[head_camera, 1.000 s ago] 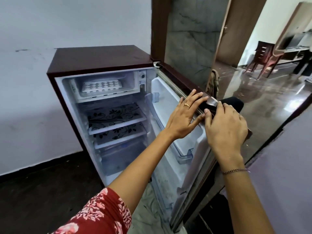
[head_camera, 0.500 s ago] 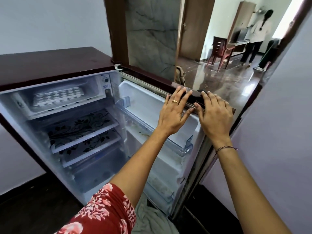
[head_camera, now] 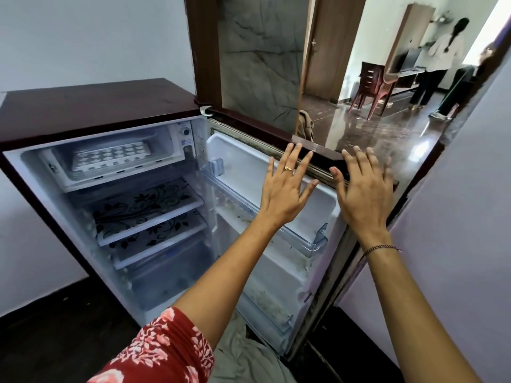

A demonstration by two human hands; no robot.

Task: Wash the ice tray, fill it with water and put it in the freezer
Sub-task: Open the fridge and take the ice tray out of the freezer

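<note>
The ice tray (head_camera: 110, 157) lay flat in the freezer compartment (head_camera: 163, 135) at the top of the small fridge (head_camera: 96, 103), its pockets facing up. That is where the task wants it to end, so the main work looked to be done. Whether the pockets held water could not be told from the head view. The fridge door (head_camera: 237, 158) stood swung wide to the right, its inner bins (head_camera: 312, 244) facing the person. Both hands were up at the door's top edge, and neither held anything. The left hand (head_camera: 284, 189), with a ring on one finger, had its fingers straight and fanned, the tips reaching the edge. The right hand (head_camera: 362, 194) was just beside it, fingers also spread and slightly blurred. Whether either palm was pressing on the door or only hovering close to it could not be made out. Flat, spread hands placed there suited a push more than a grip – probably to swing the door shut on the tray. Below the freezer, two shelves with floral mats (head_camera: 143, 205) sat bare. Through the doorway beyond the door, another person (head_camera: 442, 56) stood well apart in the far room.
</note>
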